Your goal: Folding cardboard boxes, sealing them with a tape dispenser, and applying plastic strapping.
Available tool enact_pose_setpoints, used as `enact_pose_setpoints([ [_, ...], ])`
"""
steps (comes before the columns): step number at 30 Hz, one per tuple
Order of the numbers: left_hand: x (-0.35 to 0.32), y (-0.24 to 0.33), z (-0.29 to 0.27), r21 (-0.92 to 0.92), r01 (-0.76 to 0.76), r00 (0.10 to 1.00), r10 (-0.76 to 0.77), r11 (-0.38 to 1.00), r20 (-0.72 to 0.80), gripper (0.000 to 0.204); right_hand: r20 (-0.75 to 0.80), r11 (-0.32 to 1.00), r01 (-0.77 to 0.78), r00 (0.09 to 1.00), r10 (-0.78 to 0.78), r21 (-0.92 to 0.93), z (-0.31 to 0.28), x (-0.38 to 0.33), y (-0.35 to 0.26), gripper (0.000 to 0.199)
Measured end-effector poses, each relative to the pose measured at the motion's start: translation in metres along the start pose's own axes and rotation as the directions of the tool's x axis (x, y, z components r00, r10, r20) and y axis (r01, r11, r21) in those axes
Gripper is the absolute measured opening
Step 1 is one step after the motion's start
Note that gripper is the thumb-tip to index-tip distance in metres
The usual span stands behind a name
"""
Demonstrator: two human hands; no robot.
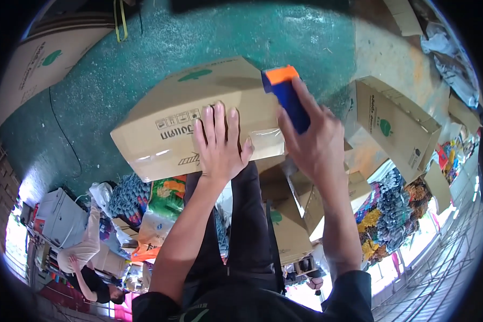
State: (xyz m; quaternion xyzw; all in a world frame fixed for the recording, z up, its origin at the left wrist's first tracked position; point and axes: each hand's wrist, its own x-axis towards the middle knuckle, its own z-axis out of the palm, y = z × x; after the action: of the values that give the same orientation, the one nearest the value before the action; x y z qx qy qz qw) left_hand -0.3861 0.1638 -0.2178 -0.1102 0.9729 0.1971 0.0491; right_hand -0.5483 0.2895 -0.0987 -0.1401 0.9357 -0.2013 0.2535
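A brown cardboard box (174,111) with printed marks and a green emblem lies in front of my legs, its flaps closed. Strips of clear tape (266,137) shine at its right end and near its left edge. My left hand (222,145) rests flat on the upper face, fingers spread, holding nothing. At the right end of the box, my right hand (316,134) is wrapped round a dark blue tape dispenser (290,99) with an orange front. The dispenser's far end is beside the box's corner; whether it touches the cardboard I cannot tell.
An upright open carton (394,126) stands to the right on the green floor (193,35). Another large carton (51,61) is at the far left. More cartons (290,231) and piles of bundled textiles (389,209) lie around my legs. A person (88,257) is at the lower left.
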Motion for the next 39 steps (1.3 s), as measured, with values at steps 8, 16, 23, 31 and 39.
enact_pose_setpoints([
  [8, -0.004, -0.002, 0.003, 0.086, -0.042, 0.998, 0.045, 0.995, -0.033, 0.072, 0.143, 0.952, -0.269, 0.946, 0.289, -0.145, 0.038, -0.122, 0.009, 0.065],
  [16, 0.0, 0.002, -0.002, 0.144, -0.084, 0.989, 0.101, 0.986, -0.109, 0.068, 0.061, 0.937, -0.34, 0.937, 0.345, -0.082, 0.067, -0.171, 0.025, 0.07],
  [23, -0.002, 0.004, 0.002, 0.18, -0.115, 0.976, 0.145, 0.977, -0.165, 0.062, 0.034, 0.902, -0.413, 0.91, 0.412, 0.123, 0.118, -0.161, 0.041, 0.071],
  [31, 0.04, 0.027, -0.025, -0.148, -0.3, 0.953, 0.289, 0.942, -0.092, 0.055, 0.078, 0.746, -0.549, 0.821, 0.565, 0.376, 0.139, -0.185, 0.079, 0.066],
  [39, 0.138, 0.039, -0.028, -0.328, 0.11, 0.871, 0.068, 0.938, 0.486, 0.035, 0.49, -0.453, -0.254, 0.683, 0.542, 0.855, 0.168, -0.156, 0.135, 0.05],
])
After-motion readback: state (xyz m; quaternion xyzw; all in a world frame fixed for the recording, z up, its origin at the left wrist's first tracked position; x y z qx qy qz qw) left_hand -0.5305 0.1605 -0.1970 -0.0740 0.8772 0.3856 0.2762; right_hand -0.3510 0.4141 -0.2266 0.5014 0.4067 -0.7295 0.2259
